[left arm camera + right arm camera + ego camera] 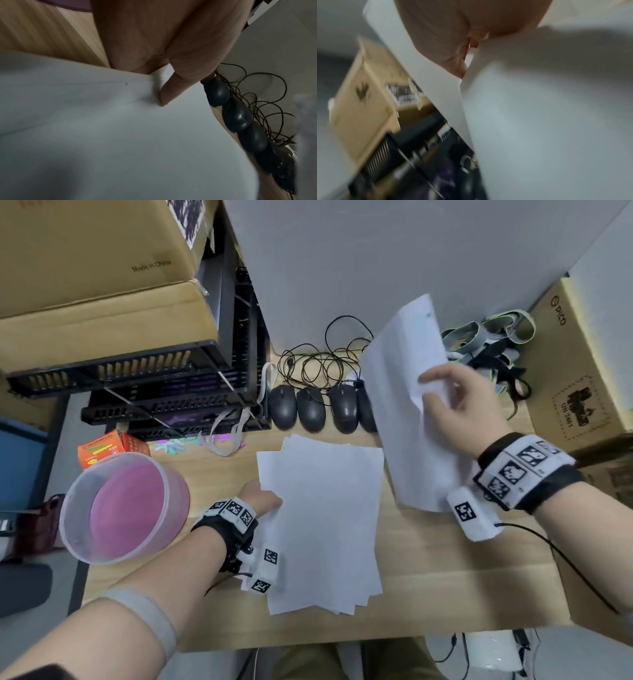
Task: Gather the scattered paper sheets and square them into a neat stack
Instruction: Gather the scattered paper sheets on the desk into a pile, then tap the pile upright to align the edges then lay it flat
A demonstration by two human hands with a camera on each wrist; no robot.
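Note:
A loose, uneven pile of white paper sheets [325, 518] lies on the wooden desk [445, 577] in the middle of the head view. My left hand [263, 499] pinches the pile's left edge, thumb on top; the left wrist view shows the thumb [173, 92] pressing into the top sheet [120, 135]. My right hand [455, 402] holds more white sheets [407, 392] lifted and tilted above the desk at the right, fingers curled round their edge. In the blurred right wrist view these sheets [547, 121] fill most of the picture.
Several black mice [310, 409] with tangled cables lie behind the pile. A clear tub with a pink bottom [126, 505] stands at the left. Black trays [144, 385] and cardboard boxes [85, 268] are at back left, another box [589, 371] at right.

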